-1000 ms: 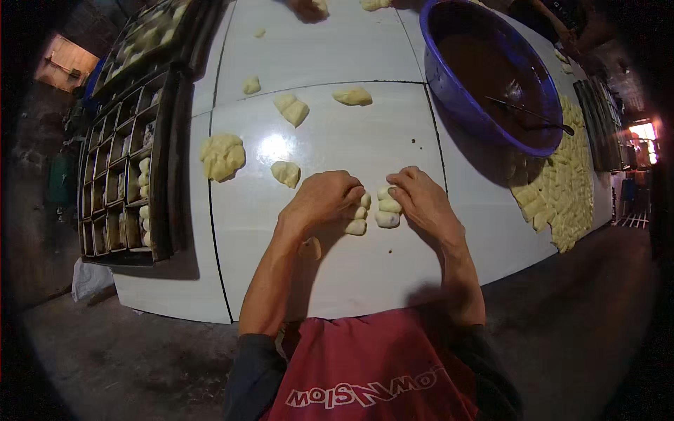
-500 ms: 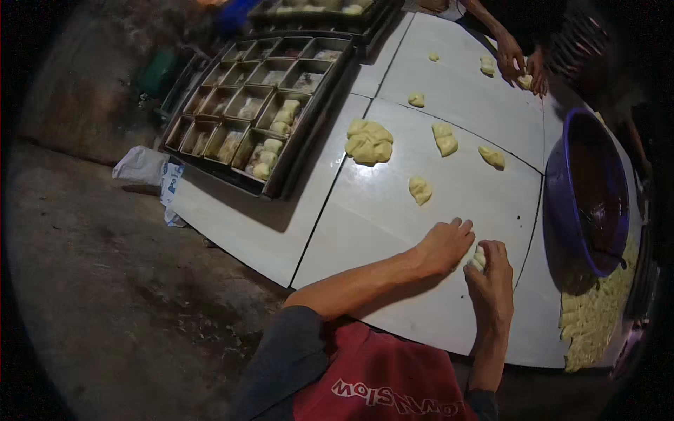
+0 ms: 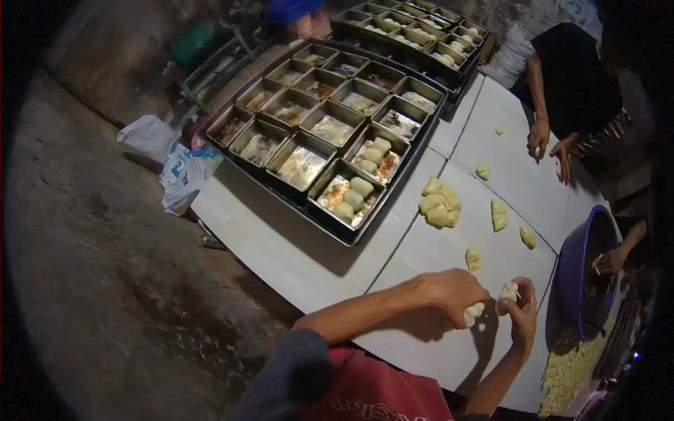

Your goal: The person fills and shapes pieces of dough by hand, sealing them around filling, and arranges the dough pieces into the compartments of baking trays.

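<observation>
My left hand [image 3: 455,293] is closed around a pale dough piece [image 3: 474,313] that pokes out below its fingers. Just to its right, my right hand [image 3: 521,314] grips another dough piece [image 3: 510,292] between thumb and fingers. Both hands are over the white tiled table [image 3: 414,351]. Past my left hand lies a small dough lump [image 3: 474,259], and farther back is a bigger dough mound [image 3: 440,202]. Two more dough lumps, one upright [image 3: 498,215] and one slanted [image 3: 528,237], rest to the right of the mound.
A rack of metal tins [image 3: 327,130] stands at the left; two near tins hold dough rolls. Behind it is a second rack [image 3: 414,31]. A purple basin [image 3: 584,277] sits at the right, with another person's hand [image 3: 612,261] in it. A co-worker's hands [image 3: 539,137] work at the far side.
The view has swung left, showing more of the tin racks. My left hand, seen without dough before, now holds a piece. My right hand still holds dough. Another hand has entered the basin.
</observation>
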The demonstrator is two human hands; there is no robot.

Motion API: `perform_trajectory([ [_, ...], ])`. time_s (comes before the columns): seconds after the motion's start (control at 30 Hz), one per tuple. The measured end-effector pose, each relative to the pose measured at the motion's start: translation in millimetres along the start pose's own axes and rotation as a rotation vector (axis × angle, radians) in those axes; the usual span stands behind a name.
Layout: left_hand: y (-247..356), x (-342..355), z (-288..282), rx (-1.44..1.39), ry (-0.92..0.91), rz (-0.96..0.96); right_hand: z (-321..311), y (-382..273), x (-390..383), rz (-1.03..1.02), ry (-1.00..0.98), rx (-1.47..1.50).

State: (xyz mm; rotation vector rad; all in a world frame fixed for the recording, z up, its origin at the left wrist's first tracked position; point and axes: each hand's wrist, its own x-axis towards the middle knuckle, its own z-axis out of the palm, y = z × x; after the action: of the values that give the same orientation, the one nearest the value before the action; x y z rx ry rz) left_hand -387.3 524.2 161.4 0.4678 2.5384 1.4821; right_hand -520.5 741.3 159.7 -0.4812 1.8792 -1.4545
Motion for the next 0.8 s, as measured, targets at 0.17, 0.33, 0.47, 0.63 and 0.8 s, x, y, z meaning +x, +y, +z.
perform_trajectory([
  [0.17,4,-159,-129,0.151,0.256,-0.231,114,-65,73,-0.16,-0.207,-0.079],
  [0.33,-23,-246,-215,0.419,0.43,-0.577,264,-140,150,-0.348,-0.385,-0.027],
  [0.47,-90,-260,-220,0.442,0.235,-0.667,353,-135,226,-0.602,-0.309,-0.443],
  [0.63,-97,-261,-209,0.62,0.205,-0.489,404,-96,255,-0.681,-0.272,-1.158],
  [0.8,-100,-263,-210,0.608,0.278,-0.457,400,-110,230,-0.952,-0.294,-1.409],
])
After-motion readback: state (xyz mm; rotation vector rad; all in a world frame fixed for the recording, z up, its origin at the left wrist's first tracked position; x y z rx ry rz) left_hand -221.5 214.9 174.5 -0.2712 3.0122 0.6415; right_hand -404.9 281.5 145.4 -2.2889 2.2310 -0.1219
